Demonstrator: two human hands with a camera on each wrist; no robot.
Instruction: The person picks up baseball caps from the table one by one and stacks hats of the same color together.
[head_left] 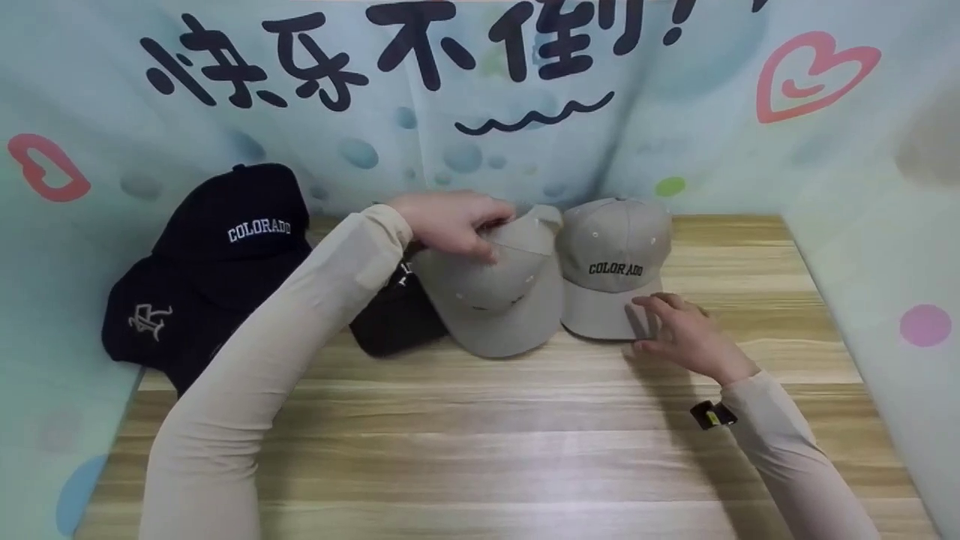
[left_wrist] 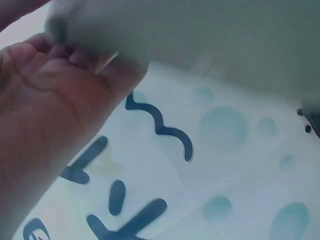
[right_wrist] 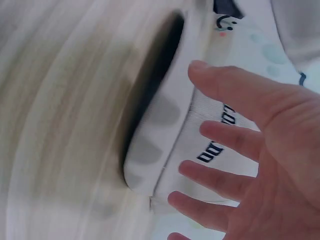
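My left hand [head_left: 454, 223] grips a plain-looking grey baseball cap [head_left: 502, 300] by its crown, near the back strap. The cap tilts with its brim towards me; the lettering on its front is mostly out of sight. In the left wrist view the same cap is a blurred grey shape [left_wrist: 210, 40] above the fingers. My right hand [head_left: 686, 337] hovers with spread fingers by the brim of a second grey cap [head_left: 615, 244] lettered COLORADO. In the right wrist view the fingers [right_wrist: 220, 182] appear in front of that cap, with nothing held.
At the left, a black COLORADO cap [head_left: 232, 217] overlaps a black cap with an R emblem [head_left: 131, 334]. A dark cap [head_left: 394, 319] lies partly behind the left arm and the lifted-looking grey cap. A printed cloth [head_left: 450, 112] hangs behind the wooden table [head_left: 510, 450].
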